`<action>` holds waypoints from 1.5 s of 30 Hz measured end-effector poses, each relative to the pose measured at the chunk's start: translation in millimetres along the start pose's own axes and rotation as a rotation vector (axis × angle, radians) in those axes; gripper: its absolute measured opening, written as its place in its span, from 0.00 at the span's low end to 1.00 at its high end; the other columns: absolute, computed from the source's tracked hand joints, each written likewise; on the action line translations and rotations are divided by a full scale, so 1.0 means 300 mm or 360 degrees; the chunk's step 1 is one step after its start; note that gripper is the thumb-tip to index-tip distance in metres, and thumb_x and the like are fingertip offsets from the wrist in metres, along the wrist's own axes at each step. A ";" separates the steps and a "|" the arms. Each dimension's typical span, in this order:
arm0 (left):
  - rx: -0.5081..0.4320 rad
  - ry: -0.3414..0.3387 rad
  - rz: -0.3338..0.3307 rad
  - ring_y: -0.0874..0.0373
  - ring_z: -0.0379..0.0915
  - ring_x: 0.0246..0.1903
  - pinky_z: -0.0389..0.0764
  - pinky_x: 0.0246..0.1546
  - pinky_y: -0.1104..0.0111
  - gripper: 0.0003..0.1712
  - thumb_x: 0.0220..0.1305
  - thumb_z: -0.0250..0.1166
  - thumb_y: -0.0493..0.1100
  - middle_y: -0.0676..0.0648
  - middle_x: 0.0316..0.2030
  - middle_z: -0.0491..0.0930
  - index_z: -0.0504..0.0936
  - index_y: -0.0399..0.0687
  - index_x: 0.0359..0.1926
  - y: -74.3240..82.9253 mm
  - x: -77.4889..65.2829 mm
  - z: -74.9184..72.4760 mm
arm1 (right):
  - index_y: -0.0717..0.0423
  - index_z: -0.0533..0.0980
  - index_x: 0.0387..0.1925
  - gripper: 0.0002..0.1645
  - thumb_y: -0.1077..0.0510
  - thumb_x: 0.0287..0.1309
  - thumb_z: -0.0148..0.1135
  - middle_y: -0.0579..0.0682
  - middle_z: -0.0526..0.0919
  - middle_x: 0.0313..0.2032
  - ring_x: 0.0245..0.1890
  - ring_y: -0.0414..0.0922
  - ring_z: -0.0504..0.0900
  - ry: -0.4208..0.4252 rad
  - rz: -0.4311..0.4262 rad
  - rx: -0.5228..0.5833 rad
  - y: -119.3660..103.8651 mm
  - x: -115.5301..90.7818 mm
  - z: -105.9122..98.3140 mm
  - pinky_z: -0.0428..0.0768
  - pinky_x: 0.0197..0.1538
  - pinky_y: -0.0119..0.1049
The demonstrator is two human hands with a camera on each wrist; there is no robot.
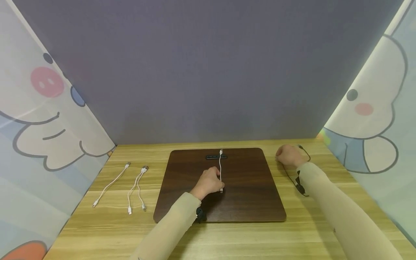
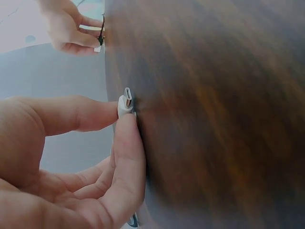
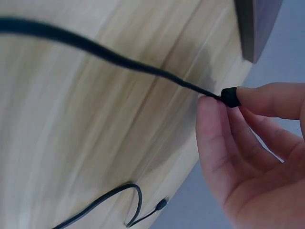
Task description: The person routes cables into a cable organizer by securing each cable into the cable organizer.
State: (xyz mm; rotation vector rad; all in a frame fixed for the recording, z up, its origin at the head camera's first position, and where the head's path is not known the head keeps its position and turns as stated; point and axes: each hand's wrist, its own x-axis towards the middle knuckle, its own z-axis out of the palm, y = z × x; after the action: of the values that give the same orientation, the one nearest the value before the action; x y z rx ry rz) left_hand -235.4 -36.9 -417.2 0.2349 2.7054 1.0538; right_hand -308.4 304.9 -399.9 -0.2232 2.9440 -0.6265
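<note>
My left hand [image 1: 208,182] pinches one end of a short white USB cable [image 1: 220,166] between thumb and fingertips, low over a dark brown board [image 1: 250,184]. In the left wrist view a metal USB-C plug [image 2: 127,98] points out of that grip. The cable's far end lies across a small black slotted strip [image 1: 211,157] near the board's back edge. Right of the board, my right hand [image 1: 287,156] pinches a small black piece [image 3: 230,97] on a thin black cable [image 3: 143,67]. One black plug [image 3: 162,204] shows near the table's edge.
On the wooden table [image 1: 97,231], left of the board, lie another white cable [image 1: 110,184] and a white cable with two branches [image 1: 139,177]. A grey panel [image 1: 208,72] rises at the back, and cartoon-printed sheets [image 1: 42,119] flank both sides.
</note>
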 end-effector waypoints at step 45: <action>-0.0162 0.0086 0.0238 0.57 0.75 0.29 0.78 0.33 0.61 0.13 0.68 0.66 0.41 0.51 0.32 0.79 0.82 0.39 0.50 0.051 -0.040 -0.027 | 0.71 0.76 0.50 0.15 0.62 0.69 0.62 0.67 0.82 0.40 0.28 0.49 0.83 -0.0149 -0.0118 0.0877 -0.321 -0.044 0.034 0.86 0.40 0.51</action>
State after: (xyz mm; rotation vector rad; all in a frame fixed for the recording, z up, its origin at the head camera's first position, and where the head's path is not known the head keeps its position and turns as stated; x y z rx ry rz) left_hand -225.0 -33.7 -399.1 0.4019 2.7069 1.2533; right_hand -282.5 216.1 -368.4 -0.2908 2.5567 -1.3539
